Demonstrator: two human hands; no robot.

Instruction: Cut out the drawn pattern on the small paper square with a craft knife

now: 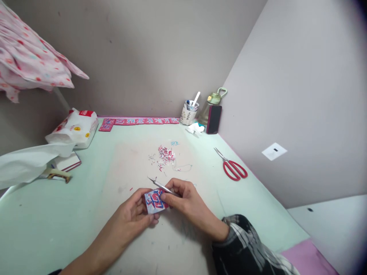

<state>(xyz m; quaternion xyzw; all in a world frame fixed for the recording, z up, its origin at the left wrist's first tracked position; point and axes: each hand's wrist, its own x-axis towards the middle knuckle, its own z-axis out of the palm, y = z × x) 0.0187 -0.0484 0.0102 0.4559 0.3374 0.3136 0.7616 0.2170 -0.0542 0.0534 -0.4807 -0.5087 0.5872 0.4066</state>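
Observation:
My left hand (134,217) is closed around the left side and lower edge of a small square carved block (155,201), which bears a blue character on red and white. In my right hand (186,198) a silver craft knife (161,186) is gripped, its thin blade pointing up and left beyond the block. The right thumb lies at the block's upper right, and the fingers behind it are partly hidden. Red and white shavings (166,154) are heaped on the table a little beyond both hands.
Red-handled scissors (235,170) lie at the right. Along the back edge runs a row of carved red squares (143,121). A pen cup (189,112), a green-lidded bottle (213,99) and a phone (214,119) stand at the back right. A tissue pack (76,128) sits at the left.

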